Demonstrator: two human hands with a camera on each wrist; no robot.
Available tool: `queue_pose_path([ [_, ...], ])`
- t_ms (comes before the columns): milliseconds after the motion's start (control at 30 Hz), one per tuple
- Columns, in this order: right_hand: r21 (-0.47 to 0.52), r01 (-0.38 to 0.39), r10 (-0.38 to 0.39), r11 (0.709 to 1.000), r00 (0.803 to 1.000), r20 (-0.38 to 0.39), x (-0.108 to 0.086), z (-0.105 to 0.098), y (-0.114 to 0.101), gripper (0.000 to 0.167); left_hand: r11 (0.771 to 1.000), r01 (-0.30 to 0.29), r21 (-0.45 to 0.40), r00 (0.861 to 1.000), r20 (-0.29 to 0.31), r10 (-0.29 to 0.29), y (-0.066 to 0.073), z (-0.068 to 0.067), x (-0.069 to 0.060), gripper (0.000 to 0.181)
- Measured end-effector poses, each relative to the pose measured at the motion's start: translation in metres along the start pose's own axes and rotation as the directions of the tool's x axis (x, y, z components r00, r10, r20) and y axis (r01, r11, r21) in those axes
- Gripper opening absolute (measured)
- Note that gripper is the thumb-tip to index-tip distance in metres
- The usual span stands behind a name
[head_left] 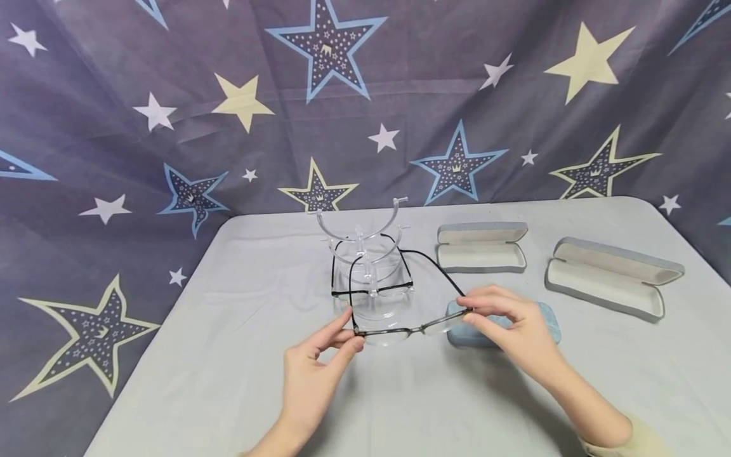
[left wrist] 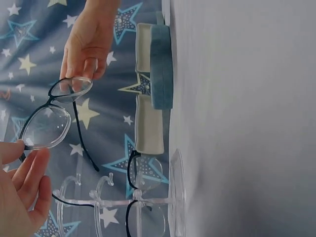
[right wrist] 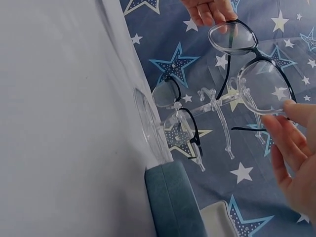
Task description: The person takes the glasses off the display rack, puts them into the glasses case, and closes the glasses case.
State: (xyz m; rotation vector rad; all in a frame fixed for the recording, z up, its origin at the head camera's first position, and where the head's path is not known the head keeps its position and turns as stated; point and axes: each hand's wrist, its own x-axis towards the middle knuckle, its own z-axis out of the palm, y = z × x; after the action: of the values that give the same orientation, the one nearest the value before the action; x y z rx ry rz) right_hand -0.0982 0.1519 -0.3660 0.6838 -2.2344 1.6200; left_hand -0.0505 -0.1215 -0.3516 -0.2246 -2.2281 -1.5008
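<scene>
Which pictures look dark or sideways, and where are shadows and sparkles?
Head view: brightest and upright, soft shadows on the table below the left hand and right hand; left wrist view: dimmer, sideways, tiny glints on the held glasses; right wrist view: also dim and sideways, the table darker beside the blue case.

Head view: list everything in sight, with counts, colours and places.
Table: 1, pale grey, foreground
Display stand: 1, transparent, centre of the table
Racked eyeglasses: 1 pair, black and clear, low on the stand
Held eyeglasses: 1 pair, black and clear, raised before the stand
Open glasses cases: 2, grey, off-white inside, back right
Closed glasses case: 1, light blue, right of centre
Star-patterned curtain: 1, purplish grey, behind the table
Left hand: 1, pinching held eyeglasses' one end
Right hand: 1, pinching the other end
Sleeve: 1, beige, right forearm
</scene>
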Motion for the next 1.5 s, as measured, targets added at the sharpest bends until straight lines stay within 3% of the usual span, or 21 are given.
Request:
queue_pose_path([
  [300, 0.017, 0.128, -0.127, 0.992, 0.991, -0.042, -0.007, -0.007, 0.0, 0.035, 0.999, -0.027, -0.021, 1.0, 0.011, 0.028, 0.005, 0.007, -0.005, 0.036],
  [600, 0.034, 0.192, -0.189, 0.981, 0.979, -0.081, -0.007, -0.011, 0.009, 0.038, 1.0, -0.001, -0.03, 0.995, 0.102, 0.004, -0.005, 0.012, 0.011, 0.037],
  [900, 0.084, 0.184, -0.175, 0.979, 0.979, -0.107, -0.004, -0.018, 0.015, 0.039, 0.987, 0.102, -0.126, 0.975, 0.208, -0.075, -0.015, 0.025, 0.031, 0.04],
  [1033, 0.126, 0.179, -0.163, 0.976, 0.978, -0.127, -0.001, -0.02, 0.017, 0.038, 0.983, 0.096, -0.155, 0.974, 0.22, -0.06, -0.017, 0.032, 0.038, 0.04],
  [1167, 0.103, 0.169, -0.154, 0.98, 0.978, -0.144, 0.001, -0.022, 0.012, 0.036, 0.982, 0.094, -0.161, 0.974, 0.221, -0.057, -0.016, 0.037, 0.043, 0.039],
  [1333, 0.034, 0.128, -0.122, 0.991, 0.981, -0.151, 0.004, -0.025, 0.002, 0.033, 0.974, 0.133, -0.182, 0.968, 0.236, -0.089, -0.008, 0.043, 0.051, 0.038],
  [1500, -0.011, 0.08, -0.081, 0.997, 0.984, -0.161, 0.005, -0.029, 0.011, 0.03, 0.954, 0.198, -0.226, 0.956, 0.26, -0.137, -0.008, 0.051, 0.061, 0.037],
])
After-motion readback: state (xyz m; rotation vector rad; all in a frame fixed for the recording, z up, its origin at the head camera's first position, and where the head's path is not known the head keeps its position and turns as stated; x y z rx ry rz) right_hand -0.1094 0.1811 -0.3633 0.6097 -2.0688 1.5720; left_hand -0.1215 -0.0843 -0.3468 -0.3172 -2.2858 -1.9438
